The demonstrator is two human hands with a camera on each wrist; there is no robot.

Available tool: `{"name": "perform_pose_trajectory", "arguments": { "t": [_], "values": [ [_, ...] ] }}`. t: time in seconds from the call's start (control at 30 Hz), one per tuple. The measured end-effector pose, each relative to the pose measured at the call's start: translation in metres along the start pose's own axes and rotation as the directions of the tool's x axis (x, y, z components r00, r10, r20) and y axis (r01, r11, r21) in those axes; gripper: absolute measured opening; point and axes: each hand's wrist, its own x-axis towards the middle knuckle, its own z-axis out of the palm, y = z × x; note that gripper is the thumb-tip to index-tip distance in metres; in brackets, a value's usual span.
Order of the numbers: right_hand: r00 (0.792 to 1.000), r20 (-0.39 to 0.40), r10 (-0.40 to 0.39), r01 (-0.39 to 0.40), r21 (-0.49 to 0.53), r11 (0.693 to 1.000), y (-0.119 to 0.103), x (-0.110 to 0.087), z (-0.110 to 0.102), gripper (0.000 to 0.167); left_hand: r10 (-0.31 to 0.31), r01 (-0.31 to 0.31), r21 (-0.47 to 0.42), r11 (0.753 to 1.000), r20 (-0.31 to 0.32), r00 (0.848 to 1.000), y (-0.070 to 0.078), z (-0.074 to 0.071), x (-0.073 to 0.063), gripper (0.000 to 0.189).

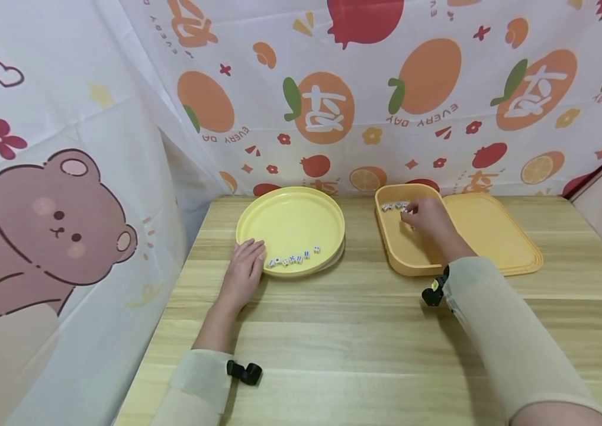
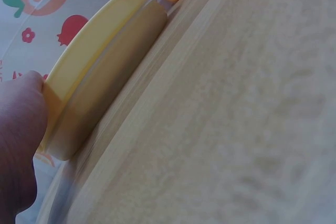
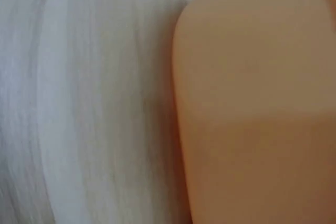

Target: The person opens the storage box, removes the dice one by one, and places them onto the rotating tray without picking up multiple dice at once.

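A yellow round tray stands at the back left of the table, with a row of small white dice along its front inside edge. My left hand rests on the tray's left front rim, fingers extended. In the left wrist view, the hand touches the rim of the tray from the side. My right hand reaches into an orange rectangular box. Its thumb and fingertips pinch a die beside a short row of dice at the box's far end.
An orange lid lies flat on the wooden table, to the right of the box. Behind the table hangs a fruit-print cloth; a bear-print cloth hangs on the left. The box's outer wall fills much of the right wrist view.
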Motion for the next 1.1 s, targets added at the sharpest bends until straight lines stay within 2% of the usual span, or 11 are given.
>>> {"name": "perform_pose_trajectory", "arguments": {
  "t": [0.2,0.4,0.5,0.6,0.77,0.87,0.93,1.0,1.1],
  "values": [
    [0.983,-0.177,-0.046,0.063,0.093,0.994,-0.015,-0.008,-0.004,0.025,0.003,-0.003,-0.004,1.000,0.002,1.000,-0.001,0.001,0.000,0.039],
    [0.966,-0.256,-0.039,0.102,0.236,0.967,-0.038,-0.018,-0.003,0.028,0.007,-0.007,-0.005,1.000,-0.002,1.000,0.000,0.000,0.000,0.038],
    [0.955,-0.287,-0.074,0.160,0.289,0.944,-0.052,-0.022,0.000,0.028,0.008,-0.008,-0.006,1.000,-0.005,1.000,-0.001,0.000,0.001,0.038],
    [0.946,-0.299,-0.129,0.234,0.347,0.908,-0.067,-0.025,0.005,0.027,0.009,-0.009,-0.006,1.000,-0.008,1.000,-0.002,0.001,0.001,0.037],
    [0.946,-0.272,-0.175,0.287,0.459,0.841,-0.092,-0.029,0.023,0.027,0.014,-0.014,-0.006,1.000,-0.012,1.000,-0.001,0.000,0.001,0.037],
    [0.957,-0.231,-0.174,0.271,0.499,0.823,-0.105,-0.033,0.038,0.030,0.016,-0.016,-0.004,1.000,-0.014,1.000,-0.001,-0.001,0.001,0.037],
    [0.968,-0.183,-0.172,0.243,0.511,0.824,-0.112,-0.036,0.050,0.031,0.015,-0.015,-0.005,1.000,-0.011,1.000,-0.001,-0.001,0.001,0.037],
    [0.976,-0.129,-0.173,0.215,0.491,0.844,-0.117,-0.040,0.062,0.031,0.014,-0.014,-0.007,1.000,-0.009,1.000,-0.001,-0.001,0.001,0.037],
    [0.972,-0.085,-0.218,0.233,0.420,0.877,-0.122,-0.044,0.078,0.028,0.013,-0.014,-0.010,1.000,-0.008,1.000,0.000,-0.001,0.001,0.036]
  ]
}}
